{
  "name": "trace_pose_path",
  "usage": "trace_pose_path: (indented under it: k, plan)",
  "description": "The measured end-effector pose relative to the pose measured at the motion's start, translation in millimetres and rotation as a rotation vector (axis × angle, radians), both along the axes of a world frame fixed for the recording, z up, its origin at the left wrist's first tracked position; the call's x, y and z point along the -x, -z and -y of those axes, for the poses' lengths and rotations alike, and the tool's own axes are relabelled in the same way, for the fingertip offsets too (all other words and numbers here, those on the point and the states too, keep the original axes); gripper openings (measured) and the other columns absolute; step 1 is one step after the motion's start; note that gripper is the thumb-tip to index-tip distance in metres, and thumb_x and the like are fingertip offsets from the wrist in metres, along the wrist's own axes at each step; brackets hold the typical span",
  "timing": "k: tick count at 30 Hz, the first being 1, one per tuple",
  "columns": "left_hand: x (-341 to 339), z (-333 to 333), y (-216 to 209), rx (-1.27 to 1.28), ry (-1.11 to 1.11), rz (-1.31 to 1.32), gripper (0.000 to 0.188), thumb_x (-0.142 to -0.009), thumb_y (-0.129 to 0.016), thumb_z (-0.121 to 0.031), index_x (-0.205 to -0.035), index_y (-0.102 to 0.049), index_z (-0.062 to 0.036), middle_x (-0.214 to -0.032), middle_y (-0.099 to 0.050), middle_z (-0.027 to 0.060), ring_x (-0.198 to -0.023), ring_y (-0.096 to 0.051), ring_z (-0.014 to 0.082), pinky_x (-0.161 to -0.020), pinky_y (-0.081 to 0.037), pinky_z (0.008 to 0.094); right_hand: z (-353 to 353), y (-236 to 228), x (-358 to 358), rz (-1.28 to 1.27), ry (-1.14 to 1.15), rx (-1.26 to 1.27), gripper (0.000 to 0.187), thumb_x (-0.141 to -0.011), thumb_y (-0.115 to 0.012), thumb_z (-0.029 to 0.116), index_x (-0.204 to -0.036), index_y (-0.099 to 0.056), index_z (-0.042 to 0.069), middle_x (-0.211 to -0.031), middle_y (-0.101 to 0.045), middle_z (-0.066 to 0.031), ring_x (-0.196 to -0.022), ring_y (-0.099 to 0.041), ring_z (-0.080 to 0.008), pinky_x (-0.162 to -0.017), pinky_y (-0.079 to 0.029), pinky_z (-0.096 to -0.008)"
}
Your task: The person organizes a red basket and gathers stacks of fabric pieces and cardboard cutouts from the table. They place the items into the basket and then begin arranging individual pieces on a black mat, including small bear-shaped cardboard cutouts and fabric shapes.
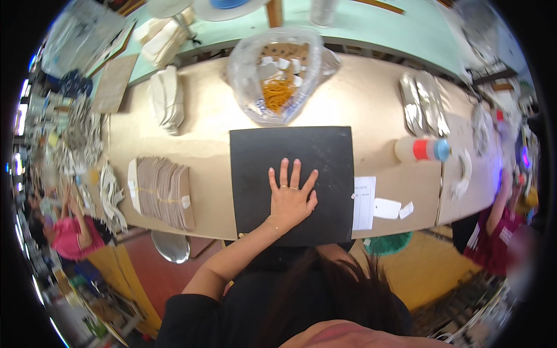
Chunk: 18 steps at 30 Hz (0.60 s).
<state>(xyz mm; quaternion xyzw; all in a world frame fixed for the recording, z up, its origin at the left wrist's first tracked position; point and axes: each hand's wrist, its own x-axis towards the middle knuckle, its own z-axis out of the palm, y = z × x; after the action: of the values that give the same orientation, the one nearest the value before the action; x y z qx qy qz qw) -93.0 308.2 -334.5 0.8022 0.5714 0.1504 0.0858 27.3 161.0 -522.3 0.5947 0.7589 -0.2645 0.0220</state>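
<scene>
My left hand (292, 200) lies flat, palm down and fingers spread, on a black square mat (255, 174) at the table's near edge. Nothing is in that hand; a ring shows on it. Of my right arm only a bit of skin shows below the mat, partly behind hanging hair, and my right hand itself is out of sight. Left of the mat stands a rubber-banded stack of brown flat pieces (165, 191). A white printed sheet (364, 203) lies against the mat's right edge, with white tags (387, 208) beside it.
Beyond the mat sits a clear plastic bag (243, 72) with orange rubber bands (277, 95) and paper scraps. Off-white bundles (167, 98) lie far left, shiny silvery pieces (420, 104) far right. A blue-capped bottle (415, 149) lies on the right. Other people (496, 232) are at both sides.
</scene>
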Motion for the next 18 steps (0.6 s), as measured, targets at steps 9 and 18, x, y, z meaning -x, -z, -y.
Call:
trace_pose_path:
  k: [9, 18]
  plan:
    - [-1, 4, 17, -0.206, 0.018, -0.073, 0.047, -0.086, -0.061, -0.034, -0.131, -0.059, -0.0201, -0.142, -0.046, 0.0218, -0.138, -0.033, 0.0443, -0.110, -0.021, 0.0658, -7, 47, 19, -0.032, 0.272, -0.210, 0.043, -0.095, -0.047, 0.023, -0.135, -0.054, 0.010, -0.141, -0.051, -0.0117, -0.136, -0.042, -0.0324, -0.109, -0.033, -0.0525]
    - [13, -3, 31, -0.188, 0.063, -0.020, 0.048, -0.091, -0.059, -0.041, -0.132, -0.058, -0.0165, -0.148, -0.043, 0.0181, -0.142, -0.032, 0.0385, -0.113, -0.019, 0.0607, 10, 54, 29, 0.320, 0.162, -0.045, 0.041, -0.096, -0.047, 0.027, -0.135, -0.056, 0.021, -0.141, -0.052, -0.0042, -0.136, -0.042, -0.0269, -0.110, -0.032, -0.0499]
